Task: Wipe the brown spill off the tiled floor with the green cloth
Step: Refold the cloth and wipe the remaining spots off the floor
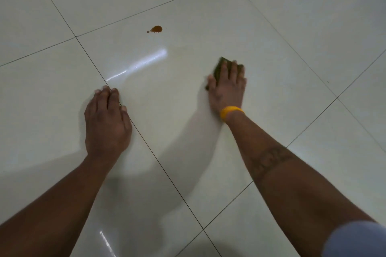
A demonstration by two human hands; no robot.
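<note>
A small brown spill (156, 29) lies on the glossy white tiled floor (271, 16), with a tiny droplet just left of it. My right hand (227, 87) presses flat on the green cloth (219, 67), whose dark green edge shows past my fingertips. The cloth sits to the right of the spill and nearer to me, apart from it. My left hand (106, 119) rests on the floor over a grout line, fingers bent, holding nothing. A yellow band (229, 111) circles my right wrist.
Large pale tiles with dark grout lines fill the whole view. A bright light glare (137, 64) streaks the tile between my hands. A blue-grey sleeve edge (355, 240) shows at the bottom right.
</note>
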